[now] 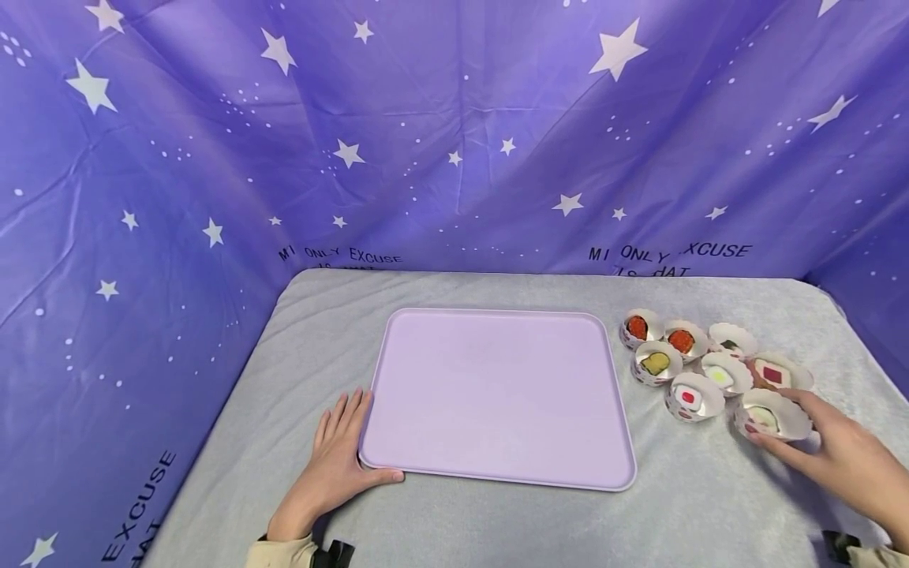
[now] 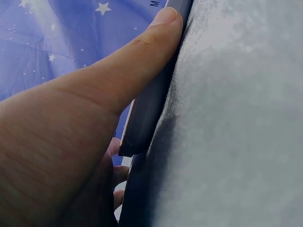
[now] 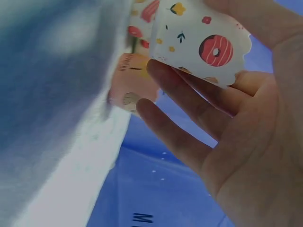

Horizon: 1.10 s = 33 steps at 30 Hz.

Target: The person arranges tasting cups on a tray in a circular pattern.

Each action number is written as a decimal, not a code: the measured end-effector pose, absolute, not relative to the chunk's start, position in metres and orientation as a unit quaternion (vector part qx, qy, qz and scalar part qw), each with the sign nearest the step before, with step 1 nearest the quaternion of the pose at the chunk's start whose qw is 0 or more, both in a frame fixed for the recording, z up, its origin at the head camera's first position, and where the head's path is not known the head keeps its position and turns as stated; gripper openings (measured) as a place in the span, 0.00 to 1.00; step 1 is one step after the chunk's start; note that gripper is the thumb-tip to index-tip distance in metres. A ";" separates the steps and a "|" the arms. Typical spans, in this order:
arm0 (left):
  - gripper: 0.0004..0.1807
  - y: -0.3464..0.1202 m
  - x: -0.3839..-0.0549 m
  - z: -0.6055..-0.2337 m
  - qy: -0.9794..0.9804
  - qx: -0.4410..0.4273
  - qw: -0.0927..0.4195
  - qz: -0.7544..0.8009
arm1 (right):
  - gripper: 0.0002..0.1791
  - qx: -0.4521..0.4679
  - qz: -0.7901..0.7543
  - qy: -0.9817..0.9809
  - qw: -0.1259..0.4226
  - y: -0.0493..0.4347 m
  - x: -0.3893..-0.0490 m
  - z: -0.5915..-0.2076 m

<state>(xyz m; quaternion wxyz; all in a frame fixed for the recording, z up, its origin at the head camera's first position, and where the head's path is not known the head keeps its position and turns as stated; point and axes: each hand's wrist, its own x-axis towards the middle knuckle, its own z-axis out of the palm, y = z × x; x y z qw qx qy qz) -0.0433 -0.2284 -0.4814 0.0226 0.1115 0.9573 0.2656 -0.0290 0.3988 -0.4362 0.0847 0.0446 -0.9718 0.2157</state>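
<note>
A lilac rectangular tray (image 1: 497,398) lies flat on the table. My left hand (image 1: 334,465) rests at its near left corner, fingers stretched along the left side and thumb along the front edge. In the left wrist view the thumb (image 2: 147,49) lies against the tray's side. Over on the right, my right hand (image 1: 845,446) holds a scalloped paper cup (image 1: 794,416) between thumb and fingers. A pale round sushi-like piece (image 1: 762,419) sits in it. The right wrist view shows a donut and flowers printed on this cup's white wall.
Several more paper cups stand grouped right of the tray, among them one with an orange-topped sushi piece (image 1: 682,341) and one with a yellow-topped piece (image 1: 655,363). Grey cloth (image 1: 490,521) covers the table. A purple star-printed curtain (image 1: 426,118) hangs behind and at both sides.
</note>
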 end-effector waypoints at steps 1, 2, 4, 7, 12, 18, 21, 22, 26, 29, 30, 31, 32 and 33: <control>0.70 -0.228 -0.043 -0.482 0.957 0.111 0.023 0.265 | 0.42 0.051 0.219 -0.970 0.096 0.398 -0.029 -0.435; 0.70 -0.228 -0.043 -0.482 0.957 0.111 0.024 0.265 | 0.42 0.057 0.220 -0.968 0.108 0.397 -0.028 -0.434; 0.70 -0.229 -0.043 -0.482 0.957 0.110 0.026 0.266 | 0.42 0.065 0.218 -0.966 0.121 0.394 -0.028 -0.431; 0.70 -0.229 -0.043 -0.481 0.957 0.110 0.027 0.268 | 0.42 0.070 0.214 -0.967 0.121 0.390 -0.029 -0.427; 0.70 -0.229 -0.043 -0.481 0.957 0.111 0.024 0.268 | 0.42 0.065 0.223 -0.967 0.102 0.383 -0.028 -0.422; 0.70 -0.228 -0.043 -0.481 0.956 0.112 0.023 0.268 | 0.44 0.090 0.222 -0.961 0.135 0.378 -0.028 -0.415; 0.70 -0.228 -0.043 -0.480 0.956 0.112 0.026 0.269 | 0.44 0.099 0.221 -0.961 0.134 0.373 -0.031 -0.410; 0.70 -0.228 -0.043 -0.480 0.956 0.111 0.027 0.269 | 0.44 0.100 0.221 -0.961 0.130 0.370 -0.032 -0.408; 0.70 -0.229 -0.044 -0.480 0.956 0.108 0.032 0.271 | 0.43 0.102 0.229 -0.962 0.107 0.358 -0.036 -0.401; 0.70 -0.229 -0.044 -0.481 0.956 0.108 0.035 0.270 | 0.42 0.110 0.231 -0.961 0.105 0.348 -0.040 -0.398; 0.70 -0.229 -0.043 -0.481 0.956 0.108 0.036 0.270 | 0.41 0.114 0.233 -0.960 0.110 0.345 -0.041 -0.397; 0.70 -0.229 -0.043 -0.481 0.956 0.109 0.035 0.269 | 0.41 0.119 0.232 -0.959 0.111 0.342 -0.043 -0.396; 0.70 -0.229 -0.043 -0.482 0.956 0.109 0.034 0.268 | 0.40 0.122 0.231 -0.959 0.113 0.340 -0.044 -0.395; 0.70 -0.229 -0.043 -0.482 0.957 0.110 0.033 0.268 | 0.40 0.125 0.229 -0.959 0.113 0.337 -0.045 -0.394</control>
